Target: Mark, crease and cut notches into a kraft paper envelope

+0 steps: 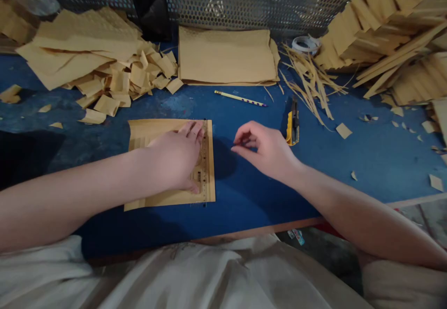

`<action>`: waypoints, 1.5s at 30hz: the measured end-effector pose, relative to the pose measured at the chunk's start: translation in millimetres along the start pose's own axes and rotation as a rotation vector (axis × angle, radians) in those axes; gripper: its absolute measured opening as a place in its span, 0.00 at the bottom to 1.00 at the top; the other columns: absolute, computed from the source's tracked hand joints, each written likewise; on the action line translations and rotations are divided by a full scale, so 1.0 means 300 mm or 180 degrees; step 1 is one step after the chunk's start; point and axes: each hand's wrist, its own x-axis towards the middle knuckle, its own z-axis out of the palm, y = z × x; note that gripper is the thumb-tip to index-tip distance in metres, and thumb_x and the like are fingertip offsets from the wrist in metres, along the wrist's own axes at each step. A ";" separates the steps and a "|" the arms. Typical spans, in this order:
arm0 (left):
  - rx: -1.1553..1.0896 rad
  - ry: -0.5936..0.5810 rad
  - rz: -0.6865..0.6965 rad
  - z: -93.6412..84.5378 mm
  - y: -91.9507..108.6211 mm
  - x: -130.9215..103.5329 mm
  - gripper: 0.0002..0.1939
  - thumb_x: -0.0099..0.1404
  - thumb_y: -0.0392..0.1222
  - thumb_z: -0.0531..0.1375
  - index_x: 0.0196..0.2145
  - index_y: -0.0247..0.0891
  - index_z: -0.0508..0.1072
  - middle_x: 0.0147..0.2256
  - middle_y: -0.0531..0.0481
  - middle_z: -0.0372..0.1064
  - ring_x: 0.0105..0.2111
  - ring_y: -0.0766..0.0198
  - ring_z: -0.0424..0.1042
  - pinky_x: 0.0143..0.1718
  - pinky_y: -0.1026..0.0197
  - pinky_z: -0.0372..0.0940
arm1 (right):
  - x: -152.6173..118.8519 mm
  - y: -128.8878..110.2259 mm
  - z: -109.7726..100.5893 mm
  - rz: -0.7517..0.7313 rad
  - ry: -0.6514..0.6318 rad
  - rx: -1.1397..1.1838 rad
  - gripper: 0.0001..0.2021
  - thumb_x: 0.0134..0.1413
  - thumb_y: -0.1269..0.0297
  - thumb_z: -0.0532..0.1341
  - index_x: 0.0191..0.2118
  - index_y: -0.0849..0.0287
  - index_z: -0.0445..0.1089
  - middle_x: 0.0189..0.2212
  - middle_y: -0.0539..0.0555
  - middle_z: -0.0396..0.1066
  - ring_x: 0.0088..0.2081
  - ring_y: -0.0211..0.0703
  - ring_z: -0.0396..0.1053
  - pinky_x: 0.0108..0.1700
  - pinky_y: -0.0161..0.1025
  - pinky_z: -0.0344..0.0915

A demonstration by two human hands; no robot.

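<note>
My left hand (178, 157) lies spread over a clear plastic ruler (205, 160), pressing it onto a sheet of brown paper (157, 201) near the sheet's right edge. Over the blue table, right of the sheet, is my right hand (263, 150). Its fingers are curled, with a gap between thumb and fingertips and nothing visible between them. A yellow and black utility knife (293, 123) rests just beyond my right hand. Farther back lies a pale yellow pencil (240, 98) with dark spots.
A stack of brown paper (225, 57) is at the back of the blue table (335, 160). Cut paper pieces (120, 83) lie at the back left. Thin paper strips (309, 78), a tape roll (306, 45) and heaped folded paper (380, 25) are at the right.
</note>
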 end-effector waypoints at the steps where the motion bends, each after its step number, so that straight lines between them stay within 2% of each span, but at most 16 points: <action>1: 0.0037 -0.0037 0.0025 -0.006 0.000 -0.005 0.72 0.57 0.69 0.72 0.77 0.20 0.39 0.76 0.24 0.23 0.79 0.37 0.34 0.73 0.43 0.58 | 0.034 0.032 -0.005 -0.0117 0.0027 -0.0212 0.06 0.62 0.66 0.68 0.39 0.56 0.70 0.35 0.52 0.77 0.36 0.43 0.76 0.41 0.40 0.76; 4: -0.0028 -0.0002 0.0077 -0.009 -0.003 -0.013 0.71 0.57 0.68 0.73 0.76 0.17 0.41 0.75 0.21 0.26 0.78 0.34 0.37 0.71 0.42 0.60 | 0.103 0.104 -0.013 -0.0518 -0.0013 -0.0859 0.03 0.64 0.68 0.65 0.41 0.56 0.71 0.38 0.54 0.78 0.37 0.45 0.76 0.42 0.44 0.75; 6: -0.0215 0.0089 0.0075 -0.001 -0.004 -0.011 0.72 0.55 0.67 0.75 0.76 0.19 0.43 0.75 0.21 0.28 0.78 0.33 0.38 0.72 0.41 0.60 | 0.118 0.133 -0.017 -0.0664 0.0020 -0.1123 0.04 0.65 0.69 0.64 0.44 0.55 0.72 0.40 0.55 0.79 0.38 0.47 0.77 0.43 0.45 0.75; 10: -0.0578 0.0226 0.0030 0.018 -0.005 -0.001 0.73 0.49 0.62 0.79 0.77 0.26 0.46 0.76 0.24 0.29 0.78 0.33 0.38 0.73 0.41 0.58 | 0.092 0.153 -0.034 -0.0928 0.0216 -0.1334 0.07 0.68 0.71 0.61 0.47 0.55 0.73 0.45 0.59 0.80 0.47 0.53 0.79 0.51 0.51 0.76; 13: -0.0602 0.0196 0.0038 0.018 -0.005 0.002 0.73 0.49 0.62 0.79 0.77 0.24 0.46 0.75 0.23 0.29 0.78 0.33 0.36 0.73 0.39 0.57 | 0.054 0.130 -0.032 -0.1043 0.0255 -0.1326 0.07 0.67 0.71 0.62 0.48 0.58 0.74 0.48 0.63 0.79 0.52 0.57 0.78 0.55 0.54 0.76; 15: -0.0540 0.0158 0.0046 0.013 -0.004 0.002 0.73 0.50 0.61 0.79 0.76 0.22 0.46 0.75 0.23 0.29 0.78 0.33 0.36 0.73 0.39 0.57 | 0.030 0.098 -0.008 -0.1315 0.0072 -0.1265 0.08 0.67 0.72 0.62 0.48 0.61 0.75 0.49 0.65 0.79 0.51 0.56 0.78 0.55 0.54 0.76; 19: -0.0460 0.0073 0.0019 0.006 -0.004 0.002 0.74 0.50 0.62 0.78 0.77 0.24 0.43 0.76 0.24 0.27 0.78 0.34 0.36 0.72 0.41 0.58 | -0.006 0.040 0.069 -0.2280 -0.0752 -0.1240 0.12 0.67 0.74 0.59 0.51 0.63 0.77 0.53 0.66 0.79 0.56 0.55 0.75 0.57 0.53 0.74; 22: -0.0369 0.0053 0.0060 0.007 -0.005 0.002 0.75 0.50 0.67 0.76 0.77 0.21 0.42 0.75 0.22 0.27 0.78 0.34 0.36 0.73 0.41 0.57 | -0.016 0.028 0.102 -0.2595 -0.0965 -0.1358 0.13 0.65 0.75 0.59 0.50 0.63 0.78 0.56 0.67 0.77 0.62 0.56 0.72 0.64 0.56 0.69; 26: -0.0233 -0.0020 0.0087 0.004 -0.005 -0.002 0.74 0.54 0.69 0.73 0.76 0.19 0.40 0.75 0.22 0.23 0.78 0.33 0.35 0.72 0.40 0.57 | -0.011 0.039 0.092 -0.2623 -0.0848 -0.1381 0.09 0.65 0.73 0.59 0.43 0.62 0.78 0.51 0.65 0.79 0.60 0.58 0.75 0.63 0.57 0.71; 30: -0.0156 -0.0022 0.0109 0.001 -0.007 -0.004 0.75 0.54 0.70 0.73 0.77 0.20 0.40 0.75 0.21 0.23 0.78 0.31 0.36 0.73 0.35 0.55 | 0.004 0.059 0.078 -0.2410 -0.0705 -0.1190 0.09 0.70 0.65 0.61 0.44 0.62 0.78 0.45 0.63 0.81 0.51 0.52 0.79 0.58 0.53 0.75; 32: -0.0167 -0.0046 0.0127 0.000 -0.009 -0.002 0.75 0.53 0.72 0.73 0.76 0.20 0.41 0.75 0.21 0.24 0.78 0.30 0.35 0.73 0.34 0.54 | 0.014 0.068 0.080 -0.2212 -0.0631 -0.1101 0.10 0.71 0.59 0.64 0.44 0.62 0.77 0.47 0.63 0.81 0.50 0.50 0.80 0.58 0.51 0.75; 36: -0.0088 -0.0080 0.0208 0.002 -0.013 0.005 0.75 0.55 0.75 0.70 0.76 0.18 0.39 0.74 0.21 0.21 0.78 0.30 0.32 0.73 0.34 0.54 | 0.024 0.076 0.088 -0.1936 -0.0556 -0.1036 0.18 0.67 0.48 0.67 0.42 0.61 0.76 0.52 0.68 0.80 0.56 0.57 0.78 0.61 0.56 0.73; 41: -0.0042 -0.0043 0.0317 0.012 -0.013 0.014 0.76 0.57 0.79 0.66 0.76 0.18 0.36 0.74 0.21 0.19 0.78 0.30 0.29 0.75 0.34 0.50 | 0.007 0.060 0.087 -0.1733 -0.0642 -0.1068 0.17 0.65 0.52 0.67 0.46 0.63 0.77 0.55 0.70 0.78 0.58 0.59 0.77 0.64 0.57 0.70; 45: -0.0062 0.0050 0.0283 0.024 -0.014 0.022 0.76 0.55 0.79 0.67 0.76 0.16 0.38 0.74 0.20 0.21 0.78 0.28 0.30 0.75 0.34 0.51 | -0.006 0.048 0.087 -0.1828 -0.0837 -0.1279 0.14 0.67 0.56 0.65 0.51 0.59 0.79 0.57 0.67 0.77 0.63 0.61 0.73 0.66 0.61 0.68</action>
